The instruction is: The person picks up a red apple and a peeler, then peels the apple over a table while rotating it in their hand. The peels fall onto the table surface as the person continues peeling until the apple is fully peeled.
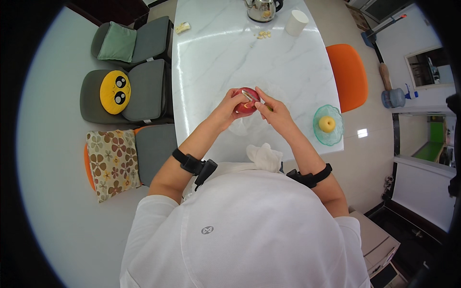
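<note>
A red apple is gripped in my left hand, above the middle of the table. A small strip of pale flesh shows on its near side. My right hand holds a peeler with a metal head laid against the apple's skin. A bit of the peeler's greenish handle shows by the right fingers; the rest is hidden in the hand. Beneath both hands a clear plastic sheet or bag seems to lie on the tabletop. A white cloth is bunched at the near table edge.
On the white marble-patterned table stand a steel kettle, a white cylinder and a green glass bowl with a yellow fruit. Cashew-like pieces lie near the kettle. Grey chairs line the left; an orange chair stands right.
</note>
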A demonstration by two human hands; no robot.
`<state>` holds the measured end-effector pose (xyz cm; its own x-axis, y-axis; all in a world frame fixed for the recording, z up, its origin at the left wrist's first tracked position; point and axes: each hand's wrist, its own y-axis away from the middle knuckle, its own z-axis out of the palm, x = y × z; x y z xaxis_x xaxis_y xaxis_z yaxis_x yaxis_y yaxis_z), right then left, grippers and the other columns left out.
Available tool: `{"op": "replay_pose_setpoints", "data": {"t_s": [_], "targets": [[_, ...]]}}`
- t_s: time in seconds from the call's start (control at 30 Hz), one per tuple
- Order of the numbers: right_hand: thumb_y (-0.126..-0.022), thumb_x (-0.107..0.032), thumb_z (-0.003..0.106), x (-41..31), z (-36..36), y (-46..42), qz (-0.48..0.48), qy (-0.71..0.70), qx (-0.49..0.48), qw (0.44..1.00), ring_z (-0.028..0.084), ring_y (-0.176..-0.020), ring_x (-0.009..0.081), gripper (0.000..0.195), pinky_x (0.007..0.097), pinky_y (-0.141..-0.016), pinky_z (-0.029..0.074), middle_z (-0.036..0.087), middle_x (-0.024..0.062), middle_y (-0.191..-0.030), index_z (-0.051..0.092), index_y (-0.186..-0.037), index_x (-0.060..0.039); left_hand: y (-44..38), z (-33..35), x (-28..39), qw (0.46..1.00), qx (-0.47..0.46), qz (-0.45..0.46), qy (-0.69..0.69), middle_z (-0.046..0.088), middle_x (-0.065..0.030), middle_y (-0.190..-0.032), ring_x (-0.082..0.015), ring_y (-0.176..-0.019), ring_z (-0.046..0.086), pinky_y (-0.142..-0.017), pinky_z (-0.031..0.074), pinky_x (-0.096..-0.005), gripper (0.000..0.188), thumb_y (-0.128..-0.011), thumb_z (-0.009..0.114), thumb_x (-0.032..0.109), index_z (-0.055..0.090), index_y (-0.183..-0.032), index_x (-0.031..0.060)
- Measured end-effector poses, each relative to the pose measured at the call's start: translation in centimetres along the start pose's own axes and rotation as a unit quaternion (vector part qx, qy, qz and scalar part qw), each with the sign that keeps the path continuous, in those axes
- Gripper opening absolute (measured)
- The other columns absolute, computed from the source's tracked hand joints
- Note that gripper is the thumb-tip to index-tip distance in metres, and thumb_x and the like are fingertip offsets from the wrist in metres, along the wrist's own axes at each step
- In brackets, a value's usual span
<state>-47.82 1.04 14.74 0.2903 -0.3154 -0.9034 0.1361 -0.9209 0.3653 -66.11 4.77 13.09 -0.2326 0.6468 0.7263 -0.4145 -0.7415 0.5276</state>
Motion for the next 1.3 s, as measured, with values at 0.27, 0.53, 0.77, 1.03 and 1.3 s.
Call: {"op": "replay_pose_setpoints", "data": {"t_s": [0.27, 0.53, 0.77, 1.03, 1.3], "targets": [[-0.094, -0.028, 0.06, -1.1, -0.9, 1.4, 0.011, -0.027, -0.049, 0.998, 0.046, -0.065, 0.0074, 0.047, 0.0234, -0.06, 0.04, 0.048, -0.0031, -0.068, 0.05, -0.14, -0.0212, 0.9, -0.1, 1.2, 0.997, -0.043, -0.027, -0.055, 0.047, -0.0164, -0.124, -0.0256, -0.113, 0.055, -0.096, 0.05, -0.0419, 0.058, -0.08, 0.06, 0.018, 0.032, -0.129, 0.0044], [-0.093, -0.03, 0.06, -1.4, -1.7, 2.0, 0.025, -0.027, -0.096, 0.995, 0.044, -0.063, 0.0051, 0.046, 0.0223, -0.057, 0.037, 0.048, -0.0043, -0.067, 0.053, -0.137, -0.0197, 1.0, -1.2, 1.9, 0.986, -0.094, -0.059, -0.12, 0.047, -0.0159, -0.123, -0.0258, -0.116, 0.052, -0.093, 0.049, -0.0386, 0.062, -0.075, 0.067, 0.018, 0.034, -0.127, 0.0081], [-0.095, -0.03, 0.059, -1.9, -1.7, 2.4, 0.036, -0.013, -0.121, 0.992, 0.039, -0.059, 0.0045, 0.045, 0.0209, -0.053, 0.034, 0.047, -0.005, -0.067, 0.053, -0.138, -0.0189, 0.8, -2.1, 2.7, 0.967, -0.151, -0.117, -0.168, 0.05, -0.014, -0.122, -0.0237, -0.114, 0.053, -0.092, 0.049, -0.0364, 0.057, -0.075, 0.068, 0.019, 0.041, -0.124, 0.0076], [-0.094, -0.028, 0.059, -0.5, 0.0, 1.4, 0.03, -0.069, 0.005, 0.997, 0.042, -0.058, 0.0052, 0.044, 0.0225, -0.053, 0.036, 0.046, -0.0042, -0.063, 0.053, -0.137, -0.0179, -0.2, -0.9, 0.3, 0.999, 0.01, -0.025, -0.029, 0.05, -0.0128, -0.126, -0.0238, -0.116, 0.054, -0.094, 0.05, -0.039, 0.057, -0.079, 0.069, 0.023, 0.04, -0.126, 0.0075], [-0.094, -0.025, 0.06, 0.4, 1.1, 0.4, 0.005, -0.086, 0.061, 0.994, 0.04, -0.054, 0.0048, 0.049, 0.0218, -0.05, 0.035, 0.045, -0.0043, -0.061, 0.048, -0.141, -0.0197, -0.5, 0.8, -0.8, 0.994, 0.031, 0.014, 0.1, 0.051, -0.0093, -0.123, -0.0213, -0.114, 0.052, -0.094, 0.048, -0.0376, 0.057, -0.082, 0.067, 0.019, 0.038, -0.129, 0.0077]]}}
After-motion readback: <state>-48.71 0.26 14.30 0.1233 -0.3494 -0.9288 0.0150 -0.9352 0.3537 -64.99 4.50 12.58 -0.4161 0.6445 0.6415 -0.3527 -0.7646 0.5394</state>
